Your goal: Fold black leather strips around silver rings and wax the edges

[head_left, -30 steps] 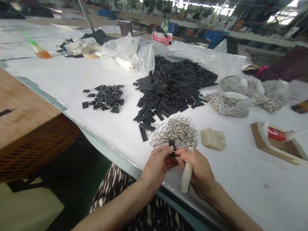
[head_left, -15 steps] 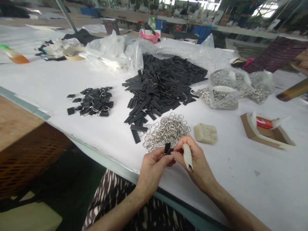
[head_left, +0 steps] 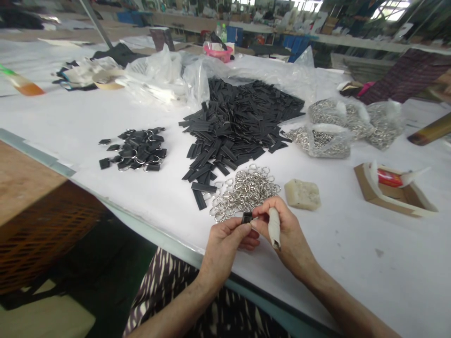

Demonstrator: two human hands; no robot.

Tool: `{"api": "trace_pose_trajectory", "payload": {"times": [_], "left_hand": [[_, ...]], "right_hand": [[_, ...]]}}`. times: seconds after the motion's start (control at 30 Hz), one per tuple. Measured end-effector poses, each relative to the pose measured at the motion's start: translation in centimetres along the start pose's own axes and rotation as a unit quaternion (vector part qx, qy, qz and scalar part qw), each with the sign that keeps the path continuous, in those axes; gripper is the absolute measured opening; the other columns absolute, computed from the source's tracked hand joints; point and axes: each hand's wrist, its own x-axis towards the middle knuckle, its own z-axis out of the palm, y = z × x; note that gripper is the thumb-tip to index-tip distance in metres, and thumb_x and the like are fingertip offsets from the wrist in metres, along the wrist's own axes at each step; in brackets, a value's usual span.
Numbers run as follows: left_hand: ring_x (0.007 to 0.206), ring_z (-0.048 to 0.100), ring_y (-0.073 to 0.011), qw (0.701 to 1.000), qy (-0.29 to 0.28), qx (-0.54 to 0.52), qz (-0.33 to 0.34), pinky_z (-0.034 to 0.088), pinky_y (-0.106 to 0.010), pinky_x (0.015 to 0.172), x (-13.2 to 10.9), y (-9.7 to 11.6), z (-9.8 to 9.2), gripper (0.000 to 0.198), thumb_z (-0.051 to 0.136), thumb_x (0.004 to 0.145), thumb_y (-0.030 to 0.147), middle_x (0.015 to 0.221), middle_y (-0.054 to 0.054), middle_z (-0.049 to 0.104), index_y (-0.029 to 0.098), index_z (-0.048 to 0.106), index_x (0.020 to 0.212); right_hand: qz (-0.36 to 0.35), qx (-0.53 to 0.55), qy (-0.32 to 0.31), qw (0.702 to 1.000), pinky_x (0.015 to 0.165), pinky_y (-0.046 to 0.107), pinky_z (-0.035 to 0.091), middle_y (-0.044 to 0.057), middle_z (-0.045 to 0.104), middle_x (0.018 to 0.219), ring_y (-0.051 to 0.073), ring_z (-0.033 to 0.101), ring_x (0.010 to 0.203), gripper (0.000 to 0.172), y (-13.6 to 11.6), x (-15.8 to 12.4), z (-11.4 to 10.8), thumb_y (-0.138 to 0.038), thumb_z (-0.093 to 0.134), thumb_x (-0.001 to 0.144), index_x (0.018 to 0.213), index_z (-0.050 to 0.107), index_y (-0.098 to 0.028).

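My left hand (head_left: 225, 241) pinches a short black strip (head_left: 247, 217) between thumb and fingers, near the table's front edge. The strip looks folded over; whether a ring is in it is hidden by my fingers. My right hand (head_left: 283, 230) is closed round a tool with a pale wrapped handle (head_left: 274, 227), whose working end I cannot make out. Its thumb and forefinger meet at the strip, touching or very near it. Just beyond both hands lies a heap of metal D-rings (head_left: 246, 190). Behind it spreads a large pile of flat black strips (head_left: 236, 122).
To the left sits a small pile of folded black strips with rings (head_left: 136, 149). Right of the D-rings rests a pale waxy block (head_left: 303, 194), then an open cardboard box (head_left: 391, 202) with a red item. Plastic bags of rings (head_left: 327, 141) stand behind. An orange crate (head_left: 52, 234) is below left.
The upright end of the black strip has come down and now lies folded low between my fingers. My left fingers have spread slightly below it. The view has shifted a little.
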Motion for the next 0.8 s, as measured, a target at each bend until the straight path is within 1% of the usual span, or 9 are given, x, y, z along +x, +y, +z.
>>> {"api": "trace_pose_trajectory", "payload": {"times": [0.13, 0.2, 0.27, 0.33, 0.43, 0.53, 0.6, 0.7, 0.8], "left_hand": [[0.063, 0.062, -0.0167, 1.000, 0.006, 0.003, 0.002, 0.051, -0.028, 0.066, -0.1, 0.1, 0.2, 0.017, 0.057, 0.079, 0.028, 0.071, -0.006, 0.065, 0.013, 0.065, 0.078], [0.055, 0.059, -0.0148, 0.999, 0.001, 0.034, -0.009, 0.049, -0.026, 0.057, -0.1, 0.3, 0.3, 0.018, 0.055, 0.080, 0.029, 0.067, -0.004, 0.063, 0.014, 0.064, 0.075], [0.044, 0.050, -0.0106, 0.995, -0.001, 0.104, -0.004, 0.039, -0.021, 0.044, -0.1, 0.8, 0.2, 0.020, 0.054, 0.081, 0.030, 0.058, 0.000, 0.057, 0.016, 0.064, 0.070], [0.045, 0.043, -0.0081, 0.980, 0.022, 0.189, 0.053, 0.033, -0.020, 0.044, -0.1, 1.3, 0.0, 0.017, 0.058, 0.078, 0.027, 0.057, 0.002, 0.052, 0.018, 0.064, 0.065], [0.054, 0.044, -0.0079, 0.962, 0.064, 0.235, 0.126, 0.037, -0.019, 0.051, -0.1, 1.8, -0.3, 0.006, 0.067, 0.070, 0.022, 0.071, 0.001, 0.057, 0.022, 0.070, 0.075], [0.042, 0.042, -0.0088, 0.987, -0.003, 0.161, 0.028, 0.033, -0.020, 0.038, 0.0, 1.7, -0.4, 0.024, 0.061, 0.073, 0.023, 0.062, 0.001, 0.057, 0.022, 0.068, 0.095], [0.040, 0.046, -0.0107, 0.994, -0.053, 0.095, -0.028, 0.037, -0.021, 0.037, 0.0, 1.5, -0.2, 0.025, 0.056, 0.075, 0.021, 0.054, 0.001, 0.056, 0.017, 0.067, 0.097], [0.053, 0.058, -0.0138, 0.997, -0.050, 0.041, -0.034, 0.049, -0.023, 0.052, 0.1, 1.2, 0.0, 0.020, 0.056, 0.074, 0.018, 0.063, -0.004, 0.063, 0.013, 0.067, 0.090], [0.065, 0.063, -0.0164, 0.998, -0.036, 0.029, -0.035, 0.053, -0.026, 0.061, 0.2, 1.0, 0.1, 0.017, 0.057, 0.075, 0.018, 0.073, -0.007, 0.067, 0.012, 0.066, 0.088]], "right_hand": [[0.005, 0.008, 0.002, 1.000, 0.056, 0.025, 0.040, -0.001, 0.054, 0.079, 0.014, 0.049, 0.066, 0.010, -0.2, 0.0, 0.2, -0.019, 0.055, 0.077, 0.082, 0.047, -0.021], [0.004, 0.009, 0.004, 1.000, 0.055, 0.025, 0.039, -0.002, 0.053, 0.076, 0.014, 0.048, 0.063, 0.010, -0.2, 0.1, 0.2, -0.019, 0.055, 0.077, 0.081, 0.046, -0.021], [-0.003, 0.000, 0.006, 1.000, 0.055, 0.025, 0.038, -0.002, 0.052, 0.076, 0.014, 0.047, 0.062, 0.011, -0.2, 0.2, 0.1, -0.018, 0.055, 0.077, 0.081, 0.046, -0.021], [-0.013, -0.007, 0.002, 1.000, 0.055, 0.025, 0.038, -0.002, 0.053, 0.078, 0.013, 0.047, 0.064, 0.013, -0.2, 0.3, -0.1, -0.017, 0.057, 0.075, 0.080, 0.045, -0.021], [-0.016, -0.011, -0.020, 1.000, 0.057, 0.025, 0.038, -0.003, 0.053, 0.077, 0.013, 0.048, 0.065, 0.015, -0.4, 0.4, -0.5, -0.014, 0.057, 0.074, 0.078, 0.044, -0.021], [-0.005, -0.019, -0.036, 0.999, 0.055, 0.024, 0.036, -0.004, 0.052, 0.072, 0.012, 0.045, 0.062, 0.015, -0.4, 0.4, -0.6, -0.013, 0.056, 0.073, 0.076, 0.043, -0.021], [0.004, -0.027, -0.036, 0.999, 0.053, 0.023, 0.035, -0.005, 0.051, 0.070, 0.012, 0.044, 0.060, 0.015, -0.4, 0.5, -0.6, -0.013, 0.055, 0.073, 0.075, 0.043, -0.021], [0.016, -0.028, -0.031, 0.999, 0.052, 0.024, 0.035, -0.005, 0.051, 0.069, 0.012, 0.044, 0.059, 0.014, -0.4, 0.4, -0.5, -0.013, 0.054, 0.072, 0.074, 0.043, -0.021], [0.027, -0.015, -0.029, 0.999, 0.053, 0.024, 0.036, -0.005, 0.052, 0.071, 0.012, 0.045, 0.060, 0.013, -0.3, 0.4, -0.3, -0.014, 0.054, 0.072, 0.075, 0.043, -0.021]]}}
